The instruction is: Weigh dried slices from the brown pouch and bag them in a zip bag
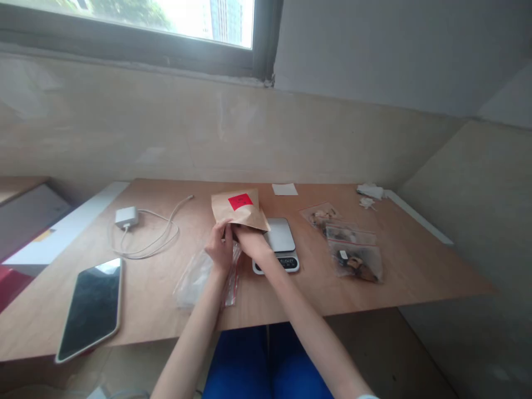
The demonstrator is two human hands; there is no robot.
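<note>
A brown paper bag (222,211) with a red label (240,201) is tilted with its mouth toward me. My left hand (220,246) pinches the near edge of that mouth. Into the opening reaches my right hand (250,241), its fingers hidden inside the bag. Just right of the bag is a white kitchen scale (281,237), partly covered by my right forearm. Below my left hand lie clear zip bags (195,280) with red seal strips.
On the right are several filled zip bags (356,263) with small brown and dark pieces. A tablet (92,305) lies front left, near a white charger (126,216) and its looped cable (170,221). White paper (285,189) lies at the back; crumpled white scraps (369,192) are at back right.
</note>
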